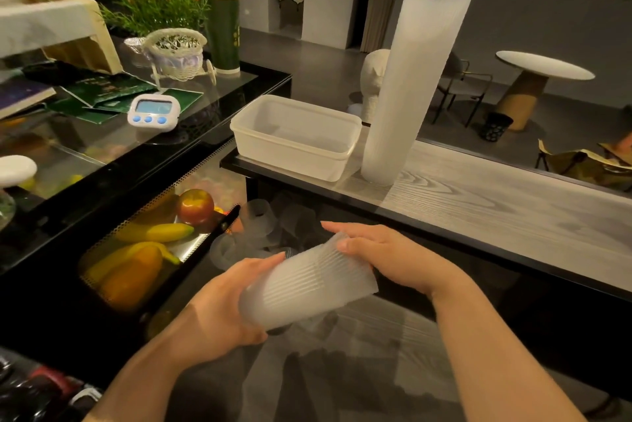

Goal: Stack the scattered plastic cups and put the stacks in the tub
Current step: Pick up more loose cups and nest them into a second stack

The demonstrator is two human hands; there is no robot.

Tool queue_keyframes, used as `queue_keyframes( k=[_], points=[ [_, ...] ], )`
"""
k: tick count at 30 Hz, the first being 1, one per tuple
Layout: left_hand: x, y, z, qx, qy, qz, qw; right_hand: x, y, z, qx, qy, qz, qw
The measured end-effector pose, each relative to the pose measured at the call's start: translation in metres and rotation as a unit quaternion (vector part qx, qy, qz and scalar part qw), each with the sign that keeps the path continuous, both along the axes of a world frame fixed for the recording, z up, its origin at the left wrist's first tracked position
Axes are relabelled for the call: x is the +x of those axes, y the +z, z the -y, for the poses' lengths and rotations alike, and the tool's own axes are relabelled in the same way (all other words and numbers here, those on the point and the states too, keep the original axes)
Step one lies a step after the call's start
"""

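Both hands' grip curled round a short, tilted stack of ribbed, frosted translucent cups (307, 285), left hand (219, 305), right hand (386, 257)

Both forearms bare, entering from bottom edge, converging toward centre. Left hand (222, 305) lower, palm turned inward, fingers curled under and around near end of short cup stack (307, 285), thumb along top. Right hand (383, 256) higher, palm toward left, fingers extended over far end, thumb pressed on its rim. Wrists slightly bent, hands close together, stack tilted between them.
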State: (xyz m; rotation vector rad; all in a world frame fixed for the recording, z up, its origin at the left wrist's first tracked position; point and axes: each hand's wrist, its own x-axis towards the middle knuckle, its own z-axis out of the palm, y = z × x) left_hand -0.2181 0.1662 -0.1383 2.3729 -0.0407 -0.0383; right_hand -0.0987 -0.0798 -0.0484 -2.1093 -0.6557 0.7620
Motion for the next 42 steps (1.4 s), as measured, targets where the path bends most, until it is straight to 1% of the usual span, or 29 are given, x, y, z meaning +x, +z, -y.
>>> queue_keyframes(
  k=[2,6,8,10,12,13,15,17,19,20,21,22,23,24,26,28,29,31,32,36,40,42],
  points=[
    [0.0,0.0,0.002,0.005,0.008,-0.004,1.0,-0.003,-0.008,-0.012,0.004,-0.013,0.013,1.0],
    [-0.002,-0.002,-0.002,-0.002,0.029,-0.018,0.999,-0.008,-0.026,-0.031,0.088,-0.096,0.008,0.991],
    [-0.005,-0.003,-0.001,0.0,0.033,-0.02,0.999,-0.006,-0.034,-0.034,0.102,-0.142,0.047,0.983],
    [-0.006,-0.004,-0.001,-0.006,0.041,-0.026,0.999,-0.003,-0.039,-0.036,0.118,-0.192,0.111,0.968],
    [-0.007,-0.007,-0.003,-0.015,0.047,-0.025,0.998,-0.002,-0.042,-0.04,0.143,-0.218,0.141,0.955],
    [-0.006,-0.008,-0.004,-0.019,0.051,-0.021,0.998,-0.003,-0.044,-0.044,0.144,-0.209,0.137,0.958],
    [-0.005,-0.008,-0.005,-0.025,0.061,-0.016,0.998,-0.01,-0.05,-0.056,0.132,-0.156,0.098,0.974],
    [-0.002,-0.01,-0.002,-0.02,0.066,-0.014,0.998,-0.018,-0.058,-0.065,0.139,-0.108,0.019,0.984],
    [-0.002,-0.014,-0.004,-0.028,0.081,-0.035,0.996,-0.015,-0.062,-0.07,0.169,-0.081,-0.044,0.981],
    [-0.003,-0.016,-0.006,-0.044,0.091,-0.039,0.994,-0.009,-0.064,-0.069,0.195,-0.096,-0.073,0.973],
    [-0.004,-0.019,-0.012,-0.061,0.104,-0.041,0.992,0.002,-0.07,-0.067,0.221,-0.134,-0.083,0.963],
    [-0.005,-0.021,-0.018,-0.069,0.122,-0.042,0.989,0.014,-0.078,-0.066,0.221,-0.189,-0.07,0.954],
    [-0.006,-0.023,-0.025,-0.069,0.14,-0.038,0.987,0.024,-0.087,-0.064,0.184,-0.231,-0.025,0.955],
    [-0.007,-0.023,-0.032,-0.069,0.161,-0.032,0.984,0.031,-0.098,-0.064,0.107,-0.267,0.006,0.958],
    [-0.007,-0.024,-0.045,-0.074,0.202,-0.023,0.976,0.035,-0.121,-0.067,-0.055,-0.274,0.055,0.959],
    [-0.007,-0.026,-0.056,-0.073,0.228,-0.028,0.971,0.026,-0.15,-0.073,-0.178,-0.188,0.107,0.96],
    [-0.008,-0.028,-0.06,-0.075,0.237,-0.033,0.968,0.02,-0.164,-0.077,-0.211,-0.152,0.119,0.958],
    [-0.009,-0.031,-0.065,-0.084,0.249,-0.044,0.964,0.008,-0.19,-0.082,-0.256,-0.037,0.145,0.955],
    [-0.009,-0.033,-0.067,-0.089,0.252,-0.047,0.963,0.004,-0.198,-0.085,-0.272,-0.026,0.143,0.951],
    [-0.009,-0.038,-0.07,-0.098,0.25,-0.057,0.962,-0.003,-0.202,-0.088,-0.332,-0.023,0.112,0.936],
    [-0.005,-0.038,-0.068,-0.09,0.235,-0.062,0.966,-0.001,-0.209,-0.078,-0.316,-0.045,0.139,0.937],
    [-0.004,-0.039,-0.067,-0.091,0.223,-0.061,0.969,0.001,-0.21,-0.068,-0.328,-0.062,0.163,0.928]
  ],
)
